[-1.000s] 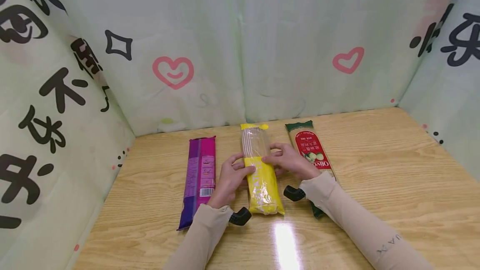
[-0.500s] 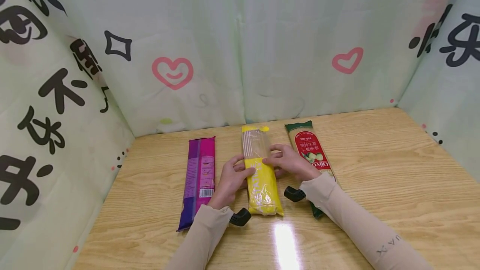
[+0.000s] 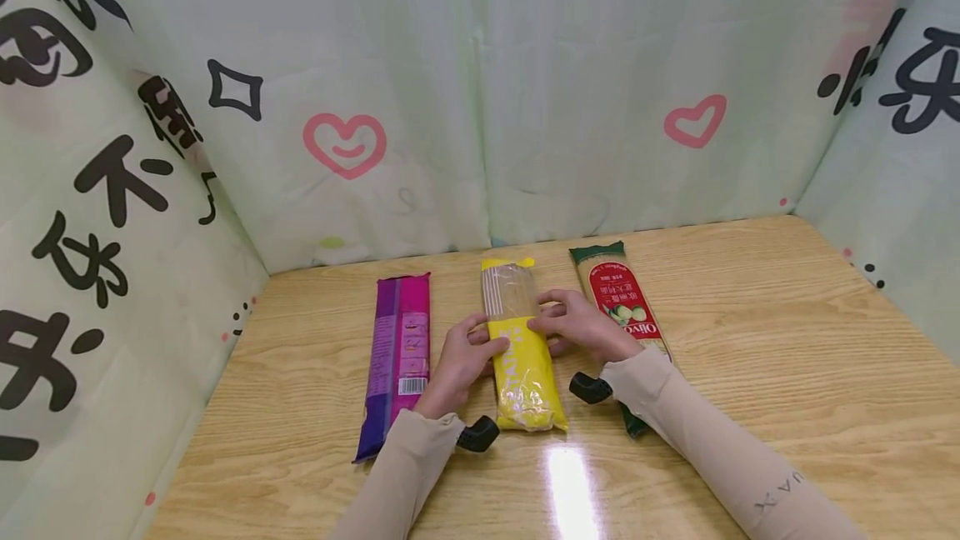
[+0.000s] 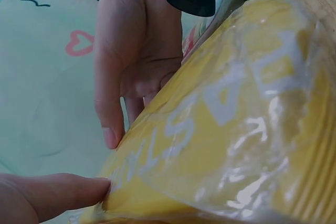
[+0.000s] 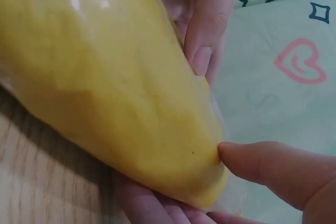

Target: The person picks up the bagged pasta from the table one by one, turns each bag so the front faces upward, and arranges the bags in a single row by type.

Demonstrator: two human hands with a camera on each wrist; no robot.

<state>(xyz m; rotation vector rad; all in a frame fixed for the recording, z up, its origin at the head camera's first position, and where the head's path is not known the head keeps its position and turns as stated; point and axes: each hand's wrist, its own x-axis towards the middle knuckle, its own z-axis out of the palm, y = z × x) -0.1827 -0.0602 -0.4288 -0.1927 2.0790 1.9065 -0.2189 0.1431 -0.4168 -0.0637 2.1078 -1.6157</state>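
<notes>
A yellow pasta packet (image 3: 527, 369) with a clear, striped far end lies lengthwise between my hands in the head view. My left hand (image 3: 463, 357) grips its left edge, thumb on top. On the opposite edge my right hand (image 3: 581, 325) holds it the same way, and in the right wrist view its fingers (image 5: 147, 203) show under the packet while the thumb presses the side. White letters run along the yellow wrapper (image 4: 210, 114) in the left wrist view. Behind my right forearm, a green and red spaghetti packet (image 3: 624, 294) is partly hidden.
A purple and pink packet (image 3: 397, 357) with a barcode lies on the wooden table (image 3: 285, 407), left of my left hand. Pale curtains (image 3: 585, 48) with hearts and black characters enclose the table at the back and sides. Black wrist cameras (image 3: 591, 387) jut from both cuffs.
The yellow packet's far end has dipped slightly toward me. Both hands keep their hold in nearly the same place; the other two packets have not moved.
</notes>
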